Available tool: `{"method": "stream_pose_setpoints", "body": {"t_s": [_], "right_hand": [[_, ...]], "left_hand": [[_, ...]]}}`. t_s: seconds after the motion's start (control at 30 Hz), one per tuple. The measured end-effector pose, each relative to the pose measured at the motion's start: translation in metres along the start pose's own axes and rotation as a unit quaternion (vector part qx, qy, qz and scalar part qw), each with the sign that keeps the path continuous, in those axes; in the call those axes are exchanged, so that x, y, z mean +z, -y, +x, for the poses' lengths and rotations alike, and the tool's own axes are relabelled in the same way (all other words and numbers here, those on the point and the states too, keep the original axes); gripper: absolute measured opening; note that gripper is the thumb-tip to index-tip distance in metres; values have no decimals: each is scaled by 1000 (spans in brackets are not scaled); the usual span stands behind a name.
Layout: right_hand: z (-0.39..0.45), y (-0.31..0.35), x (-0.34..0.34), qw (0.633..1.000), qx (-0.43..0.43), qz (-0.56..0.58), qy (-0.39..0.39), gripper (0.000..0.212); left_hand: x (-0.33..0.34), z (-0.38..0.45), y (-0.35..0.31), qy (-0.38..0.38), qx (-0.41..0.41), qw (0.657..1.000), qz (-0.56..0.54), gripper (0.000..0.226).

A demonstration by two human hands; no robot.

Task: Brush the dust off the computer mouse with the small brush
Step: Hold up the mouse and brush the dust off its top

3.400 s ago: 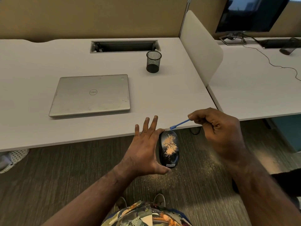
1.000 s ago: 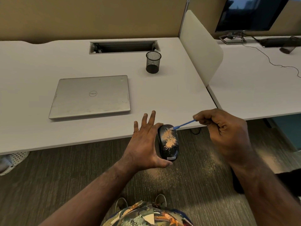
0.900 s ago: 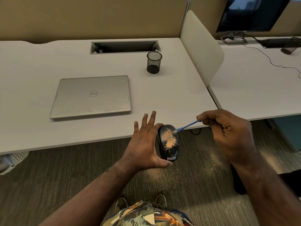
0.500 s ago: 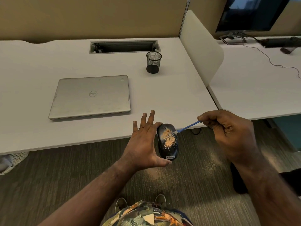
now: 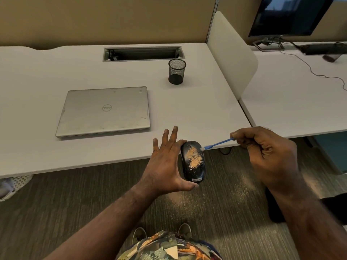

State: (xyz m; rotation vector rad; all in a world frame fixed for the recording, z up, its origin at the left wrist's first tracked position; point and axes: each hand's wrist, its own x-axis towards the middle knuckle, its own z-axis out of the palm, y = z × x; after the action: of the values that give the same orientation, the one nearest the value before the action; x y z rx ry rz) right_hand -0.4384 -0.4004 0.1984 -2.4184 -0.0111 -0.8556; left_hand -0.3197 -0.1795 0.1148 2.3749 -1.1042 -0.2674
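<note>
Looking down from the head camera, I see my left hand [image 5: 165, 164] holding the black computer mouse [image 5: 193, 162] between thumb and fingers, just off the tabletop's [image 5: 197, 113] near edge. Orange dust [image 5: 195, 158] coats it. My right hand [image 5: 266, 154] pinches the small brush [image 5: 217, 143], its tip at the mouse's front. Behind sit a closed laptop [image 5: 105, 111] and a mesh cup [image 5: 176, 71].

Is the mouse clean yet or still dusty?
Still dusty. An orange-tan patch of dust covers the middle of the black mouse, and the brush tip is only at its front right edge.
</note>
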Motion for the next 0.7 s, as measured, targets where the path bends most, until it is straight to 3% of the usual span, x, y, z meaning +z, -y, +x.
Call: {"method": "stream_pose_setpoints", "body": {"t_s": [0.7], "right_hand": [[-5, 4, -2, 1000, -2, -15, 9, 21]], "left_hand": [[1, 5, 1, -10, -18, 1000, -11, 129]]}}
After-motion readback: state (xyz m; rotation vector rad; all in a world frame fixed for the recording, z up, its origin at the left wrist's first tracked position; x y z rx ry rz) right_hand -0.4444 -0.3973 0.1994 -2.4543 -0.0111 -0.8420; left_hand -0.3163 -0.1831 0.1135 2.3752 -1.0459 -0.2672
